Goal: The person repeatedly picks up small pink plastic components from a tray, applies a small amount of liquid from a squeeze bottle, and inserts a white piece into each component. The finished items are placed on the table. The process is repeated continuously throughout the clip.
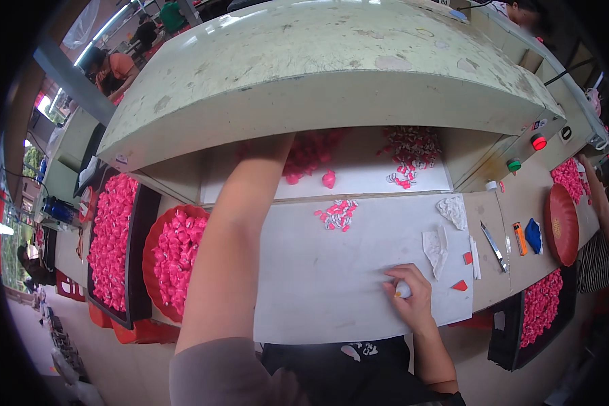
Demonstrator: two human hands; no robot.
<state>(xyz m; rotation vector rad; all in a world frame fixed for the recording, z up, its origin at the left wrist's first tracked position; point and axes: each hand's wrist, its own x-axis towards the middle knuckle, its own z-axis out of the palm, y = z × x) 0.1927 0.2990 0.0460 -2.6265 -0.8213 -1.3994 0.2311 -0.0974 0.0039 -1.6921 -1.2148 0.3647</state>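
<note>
My left forearm point(240, 203) reaches under the front edge of a pale green metal hood; the edge hides the hand and its fingers. Close to where it vanishes lies a heap of pink figures point(311, 152), with one pink figure point(329, 178) apart in front. Over the white sheet point(304, 284), my right hand point(416, 298) is curled around a small white bottle point(403, 289) with a yellowish tip, mostly covered by the fingers. Small pink and white pieces point(338, 214) lie loose on the sheet's far part. More such pieces point(413, 155) are piled under the hood's right side.
The hood point(318, 95) spans the bench. Left stand a red bowl point(151, 264) and a black tray point(139, 271), both full of pink figures. Crumpled tissue point(436, 252), tweezers point(494, 247), an orange lighter point(520, 238) and a red plate point(561, 223) lie right. Other people sit nearby.
</note>
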